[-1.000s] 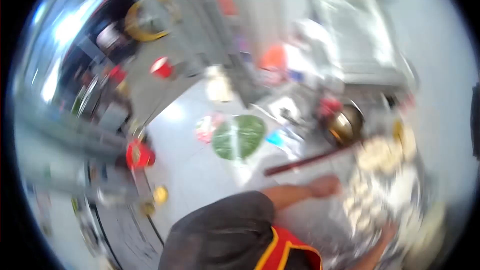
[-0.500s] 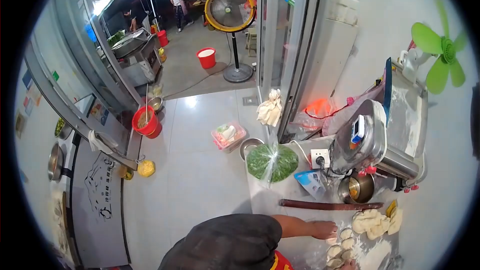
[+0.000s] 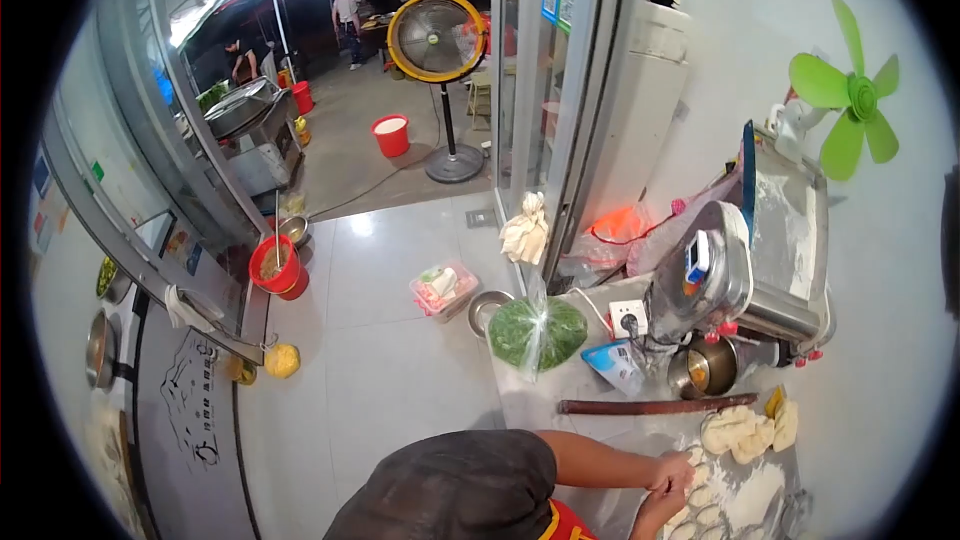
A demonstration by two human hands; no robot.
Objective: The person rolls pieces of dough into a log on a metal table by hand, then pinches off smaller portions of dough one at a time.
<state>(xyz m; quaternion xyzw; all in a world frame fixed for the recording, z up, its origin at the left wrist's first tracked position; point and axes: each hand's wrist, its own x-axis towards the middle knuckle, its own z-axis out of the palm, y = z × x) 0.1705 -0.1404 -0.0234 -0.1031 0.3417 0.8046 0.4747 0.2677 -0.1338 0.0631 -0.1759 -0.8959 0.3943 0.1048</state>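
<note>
The two hands, apart half a second earlier, have come together over the left edge of a cluster of dough pieces, the right hand [image 3: 655, 510] having drawn in from the lower part of the cluster to meet the left hand [image 3: 670, 471]. Their fingers are bunched and bent, the hands touching at the fingertips; whether they grasp a piece of dough or close on nothing cannot be told, as the fingers hide what lies between them. The dough pieces [image 3: 708, 517] lie on the floured table [image 3: 620, 429], just right of the hands: small, pale cream, rounded and somewhat flat, with a dull, powdery surface. Each is close to round, a few slightly oval and wider from side to side, so a single piece shows no clear pointing end; together they form an uneven column whose long axis runs up and down the view, from beside the fingers to the lower edge. Loose flour [image 3: 755, 496] whitens the surface to their right. Above them rests a larger, folded dough mass [image 3: 740, 436], soft and lumpy, and near it a long dark red-brown stick [image 3: 655, 406] lies almost level across the view, its right end slightly higher.
</note>
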